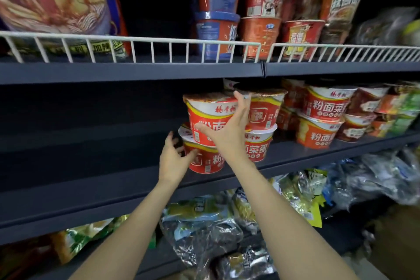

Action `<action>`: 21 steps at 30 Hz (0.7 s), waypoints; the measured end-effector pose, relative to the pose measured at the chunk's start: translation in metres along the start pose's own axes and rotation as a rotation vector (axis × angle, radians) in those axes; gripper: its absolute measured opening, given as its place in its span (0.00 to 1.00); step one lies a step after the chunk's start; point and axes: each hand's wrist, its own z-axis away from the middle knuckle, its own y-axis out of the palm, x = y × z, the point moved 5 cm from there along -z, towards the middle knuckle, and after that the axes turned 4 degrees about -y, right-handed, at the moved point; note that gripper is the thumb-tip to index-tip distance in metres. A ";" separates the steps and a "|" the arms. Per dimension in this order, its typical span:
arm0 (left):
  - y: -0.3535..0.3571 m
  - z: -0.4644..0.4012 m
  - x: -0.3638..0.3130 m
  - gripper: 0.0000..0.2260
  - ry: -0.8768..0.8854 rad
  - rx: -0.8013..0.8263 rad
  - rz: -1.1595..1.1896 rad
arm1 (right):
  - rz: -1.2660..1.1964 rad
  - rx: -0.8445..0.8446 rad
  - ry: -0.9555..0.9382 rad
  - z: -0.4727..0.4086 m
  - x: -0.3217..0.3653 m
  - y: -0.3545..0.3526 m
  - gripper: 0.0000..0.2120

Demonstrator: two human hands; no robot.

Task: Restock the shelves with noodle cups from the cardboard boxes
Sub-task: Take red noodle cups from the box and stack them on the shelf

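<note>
On the middle shelf (95, 191), a dark blue ledge, red noodle bowls are stacked two high; a long stretch to the left holds no stock. Above, a wire rail (141, 41) fronts tall cups and a large bag. Below, foil and plastic packets are heaped. No cardboard box can be clearly made out.

Upper bowl (210, 112): seated on the lower bowl (205, 161), its base overhanging slightly leftward. Both sit at the shelf's front edge.

Right hand (223, 130): laid flat against the upper bowl's face, fingers straight and spread, thumb out to the left.

Left hand (173, 159): at the lower bowl's left side, fingers loosely curled round its wall, thumb on the front.

Judged step: squaring the stack. Best done by steadying the lower bowl while the upper is pushed back evenly until rims align, labels kept forward.
</note>
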 end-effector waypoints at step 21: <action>0.038 -0.062 0.006 0.20 0.020 0.105 -0.191 | 0.658 0.540 -0.178 0.001 -0.096 0.085 0.40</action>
